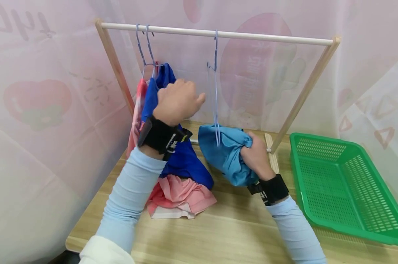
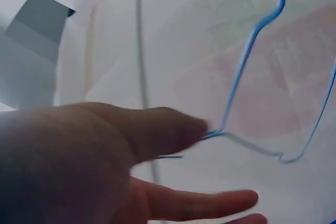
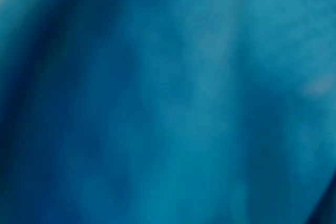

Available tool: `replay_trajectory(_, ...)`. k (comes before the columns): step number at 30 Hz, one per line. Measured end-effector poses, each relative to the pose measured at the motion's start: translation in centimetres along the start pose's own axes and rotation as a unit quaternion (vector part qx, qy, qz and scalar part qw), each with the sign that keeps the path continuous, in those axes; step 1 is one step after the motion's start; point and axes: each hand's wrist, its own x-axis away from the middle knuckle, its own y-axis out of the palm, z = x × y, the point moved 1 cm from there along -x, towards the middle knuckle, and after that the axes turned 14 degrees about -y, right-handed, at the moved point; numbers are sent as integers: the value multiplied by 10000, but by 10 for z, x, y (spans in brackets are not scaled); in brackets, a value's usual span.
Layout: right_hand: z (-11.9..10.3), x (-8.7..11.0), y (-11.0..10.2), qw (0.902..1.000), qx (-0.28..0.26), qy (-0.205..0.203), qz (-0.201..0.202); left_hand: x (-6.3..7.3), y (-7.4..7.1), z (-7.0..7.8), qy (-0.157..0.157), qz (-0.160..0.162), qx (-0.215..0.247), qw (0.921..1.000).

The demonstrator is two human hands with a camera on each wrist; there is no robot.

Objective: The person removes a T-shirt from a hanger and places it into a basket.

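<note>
My right hand [image 1: 255, 154] grips a bunched teal garment [image 1: 223, 156] low over the table, at the foot of a bare wire hanger [image 1: 215, 91]. The lower end of that hanger overlaps the cloth in the head view. Teal fabric [image 3: 184, 103] fills the right wrist view, blurred. My left hand [image 1: 179, 101] is raised between the hanging clothes and the bare hanger. In the left wrist view its thumb and fingers are apart and extended, with the thumb tip [image 2: 197, 127] overlapping the blue hanger [image 2: 244, 61] at its neck.
On the rack's white rod [image 1: 268, 36], two hangers at the left carry a pink garment [image 1: 137, 106] and a blue garment [image 1: 189, 157]. Pink cloth [image 1: 182, 194] spreads on the wooden table [image 1: 218, 238]. A green basket [image 1: 296, 176] stands at the right, beside the rack's wooden leg [image 1: 304, 95].
</note>
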Motion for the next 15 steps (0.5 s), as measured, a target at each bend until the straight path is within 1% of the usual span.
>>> replay_trajectory(3,-8,8,-19,9998,145,-14,111,14,-11,-13,-222,162,-428,9987)
replay_trajectory(6,-18,17,-42,9987,431,-33,260,18,-15,-29,-481,349,-670,9960)
replay_trajectory(7,-21,21,-50,9978,574,-54,319,17,-15,-35,-528,397,-740,9951)
replay_trajectory(9,-27,27,-67,9951,860,-82,481,14,-14,-46,-627,382,-850,9937)
replay_trajectory(11,-31,34,-86,9901,1193,-116,724,11,-11,-55,-663,377,-903,9930)
replay_trajectory(13,-34,39,-105,9851,1398,-94,997,7,-9,-61,-696,396,-878,9929)
replay_trajectory(15,-37,43,-124,9773,1658,-27,1317,4,-8,-66,-747,504,-770,9929)
